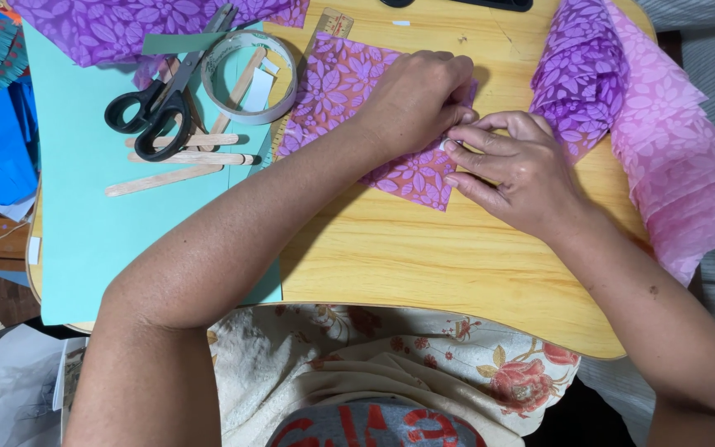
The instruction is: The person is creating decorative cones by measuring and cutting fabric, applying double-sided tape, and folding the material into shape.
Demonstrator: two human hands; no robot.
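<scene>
Pressing down together, our hands met at the right edge of a purple floral sheet (pixel 349 99) lying flat on the wooden table (pixel 424 265). Our left hand (pixel 415 95) lay curled over the sheet with its fingers bent down onto it, while our right hand (pixel 511 165) pinched a small white scrap (pixel 446 144) against the sheet's edge between thumb and fingertips. We judged the sheet thin, light and limp, likely to crease or slide on the smooth wood, so it was best held flat near the edge being worked. Left of it lay a tape roll (pixel 250 76), black-handled scissors (pixel 163 103), wooden craft sticks (pixel 184 157) and a ruler (pixel 324 29) on a teal paper sheet (pixel 93 240). Pleated purple and pink paper (pixel 655 132) sat at the right.
</scene>
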